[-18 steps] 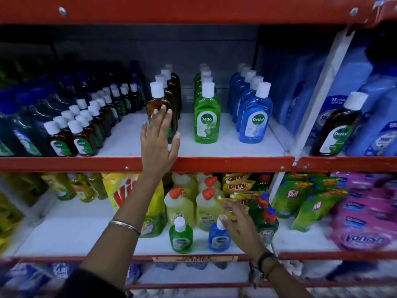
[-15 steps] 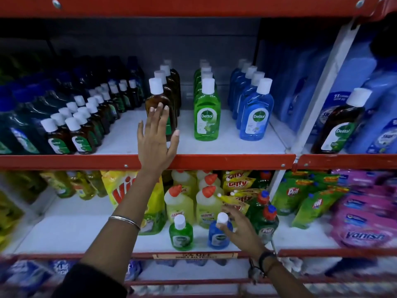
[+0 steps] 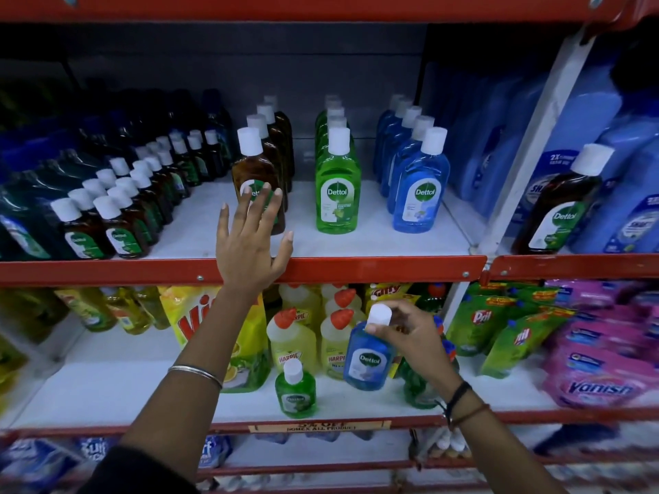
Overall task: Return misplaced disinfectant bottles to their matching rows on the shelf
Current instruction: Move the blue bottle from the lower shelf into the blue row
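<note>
On the upper shelf stand three Dettol rows: brown, green and blue. My left hand is open, fingers spread against the front brown bottle's label. On the lower shelf my right hand grips a small blue Dettol bottle by its neck, tilted and lifted slightly. A small green Dettol bottle stands upright just left of it. Another brown Dettol bottle stands among blue packs in the right bay.
Small brown bottles fill the upper shelf's left side. The lower shelf holds yellow Harpic bottles, a yellow Vim pouch, green Pril pouches and pink Vanish packs. A white upright divides the bays.
My right hand has closed on the small blue bottle and tipped it up off the lower shelf. My left hand stays at the front brown bottle.
</note>
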